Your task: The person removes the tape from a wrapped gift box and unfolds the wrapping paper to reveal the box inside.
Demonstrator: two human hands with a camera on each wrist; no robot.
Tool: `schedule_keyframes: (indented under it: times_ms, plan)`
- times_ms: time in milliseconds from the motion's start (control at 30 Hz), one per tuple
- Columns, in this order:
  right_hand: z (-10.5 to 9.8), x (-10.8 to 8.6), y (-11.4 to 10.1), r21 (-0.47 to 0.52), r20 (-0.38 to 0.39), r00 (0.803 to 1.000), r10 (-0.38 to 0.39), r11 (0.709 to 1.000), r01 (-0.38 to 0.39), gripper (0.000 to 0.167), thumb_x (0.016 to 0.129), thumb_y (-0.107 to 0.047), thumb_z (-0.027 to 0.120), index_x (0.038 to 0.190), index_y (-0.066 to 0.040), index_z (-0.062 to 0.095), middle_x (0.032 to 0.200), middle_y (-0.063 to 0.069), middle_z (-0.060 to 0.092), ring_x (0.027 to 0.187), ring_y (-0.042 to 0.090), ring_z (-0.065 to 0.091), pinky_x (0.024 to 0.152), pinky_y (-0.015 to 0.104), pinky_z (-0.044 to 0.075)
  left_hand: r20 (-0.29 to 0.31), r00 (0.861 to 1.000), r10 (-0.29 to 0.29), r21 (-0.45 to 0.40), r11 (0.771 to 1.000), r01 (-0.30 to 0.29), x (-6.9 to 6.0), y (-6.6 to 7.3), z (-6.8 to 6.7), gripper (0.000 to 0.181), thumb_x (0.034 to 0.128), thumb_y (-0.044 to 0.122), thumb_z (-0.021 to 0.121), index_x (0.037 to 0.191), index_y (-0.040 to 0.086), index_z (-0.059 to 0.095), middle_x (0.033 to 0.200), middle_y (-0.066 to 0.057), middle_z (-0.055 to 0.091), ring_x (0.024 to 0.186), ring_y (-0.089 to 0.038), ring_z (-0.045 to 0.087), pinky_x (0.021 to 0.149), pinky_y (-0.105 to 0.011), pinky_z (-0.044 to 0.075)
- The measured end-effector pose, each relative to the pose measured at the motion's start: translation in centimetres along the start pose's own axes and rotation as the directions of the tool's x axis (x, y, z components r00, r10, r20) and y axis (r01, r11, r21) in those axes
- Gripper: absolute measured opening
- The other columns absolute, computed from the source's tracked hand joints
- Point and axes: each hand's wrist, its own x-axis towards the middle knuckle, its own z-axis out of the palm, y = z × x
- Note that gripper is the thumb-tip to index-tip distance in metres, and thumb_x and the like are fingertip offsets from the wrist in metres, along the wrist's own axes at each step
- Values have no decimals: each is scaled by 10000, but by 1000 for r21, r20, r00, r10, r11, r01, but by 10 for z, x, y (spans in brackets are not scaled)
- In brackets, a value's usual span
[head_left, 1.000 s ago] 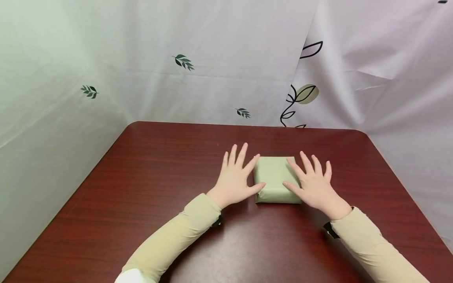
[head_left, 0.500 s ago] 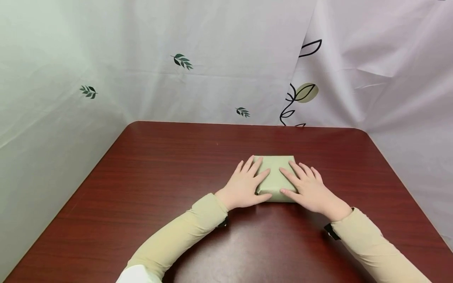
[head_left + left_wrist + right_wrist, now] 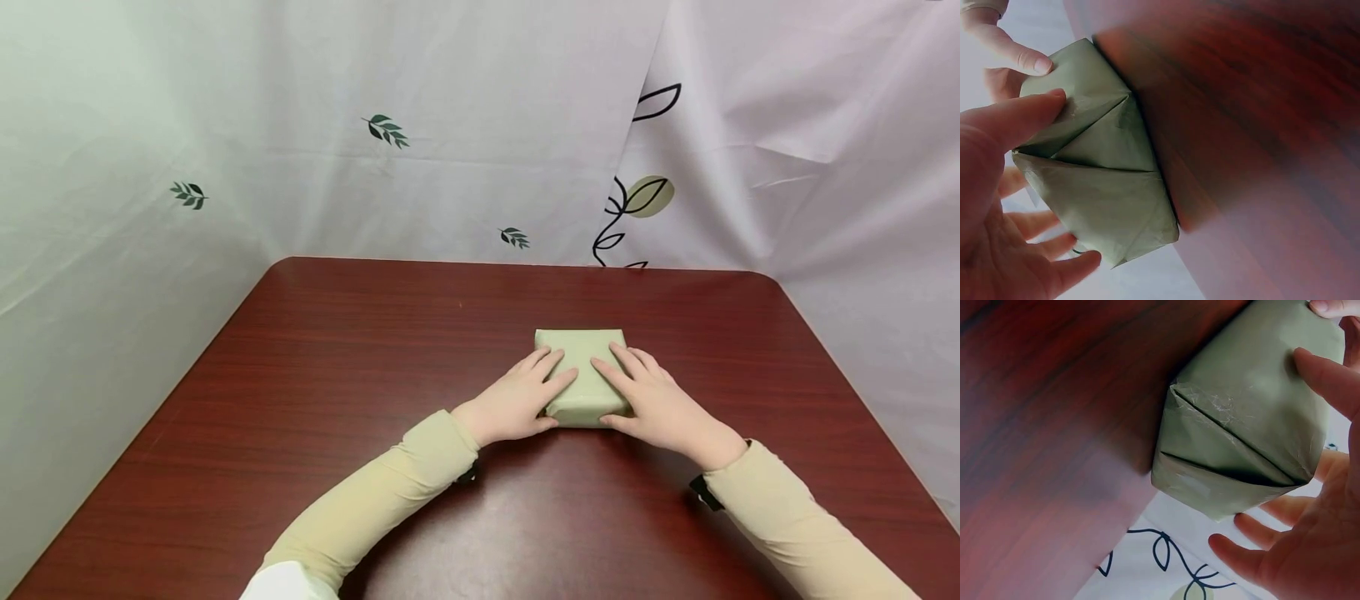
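A package wrapped in pale green paper (image 3: pixel 588 367) lies on the table between both hands. My left hand (image 3: pixel 513 404) is at its left side, fingers spread over the top edge and the thumb by the near face. My right hand (image 3: pixel 663 412) mirrors it on the right side. In the left wrist view, the left thumb lies against the paper beside the folded end of the package (image 3: pixel 1104 187), with the other fingers spread and only slightly bent. The right wrist view shows the package's other folded end (image 3: pixel 1229 444) and the right hand's fingers loosely extended around it.
The dark red wooden table (image 3: pixel 337 350) has rounded far corners. White cloth (image 3: pixel 450 100) printed with leaves hangs behind it and along both sides.
Both hands have come down from spread fingers over the package to touching its sides and top. The left hand has moved right, and the thumbs have lowered. The package has stayed in place.
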Motion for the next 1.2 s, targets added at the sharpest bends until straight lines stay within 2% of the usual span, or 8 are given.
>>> schedule_keyframes:
  times_ms: [167, 333, 600, 900, 1033, 1200]
  plan:
    - [-1, 0, 4, 37, -10, 998, -64, 997, 64, 749, 751, -163, 789, 1392, -15, 431, 1440, 297, 318, 1292, 458, 305, 992, 576, 369, -7, 998, 59, 10, 998, -59, -3, -5, -1, 695, 831, 286, 732, 1417, 87, 416, 1477, -197, 350, 1388, -339, 313, 1130, -386, 281]
    - [0, 0, 13, 73, -26, 994, -110, 991, 111, 814, 669, -51, 830, 1385, -48, 443, 1434, 267, 319, 1283, 427, 302, 937, 524, 435, -20, 996, 90, 1, 996, -90, -5, -8, -2, 670, 823, 255, 743, 1404, 108, 444, 1467, -192, 361, 1382, -333, 321, 1126, -370, 288]
    - [0, 4, 17, 87, -77, 988, -134, 986, 140, 807, 591, -13, 853, 1323, -49, 516, 1382, 245, 379, 1243, 402, 332, 909, 506, 446, -13, 995, 101, -46, 994, -101, -4, -8, -3, 630, 845, 192, 718, 1404, 102, 442, 1465, -189, 364, 1380, -386, 301, 1113, -378, 313]
    - [2, 6, 15, 77, -147, 974, -172, 980, 184, 771, 529, 21, 853, 1248, -23, 578, 1321, 225, 446, 1213, 372, 385, 879, 468, 466, -42, 991, 125, -77, 989, -128, -3, -7, -3, 570, 842, 135, 708, 1363, 84, 483, 1438, -187, 399, 1360, -380, 333, 1117, -383, 307]
    - [1, 6, 14, 87, -150, 976, -157, 981, 171, 722, 543, 21, 845, 1222, -22, 602, 1299, 208, 479, 1199, 357, 420, 888, 461, 464, -54, 987, 149, -105, 982, -154, -3, -5, -4, 519, 848, 106, 691, 1337, 99, 515, 1425, -165, 431, 1352, -364, 353, 1119, -380, 302]
    - [0, 5, 12, 124, -160, 980, -115, 983, 136, 624, 591, 18, 826, 1182, -22, 629, 1267, 182, 523, 1170, 334, 473, 893, 447, 456, -65, 986, 151, -113, 981, -158, -4, -5, -3, 497, 853, 106, 686, 1324, 105, 530, 1418, -150, 442, 1352, -350, 358, 1117, -363, 307]
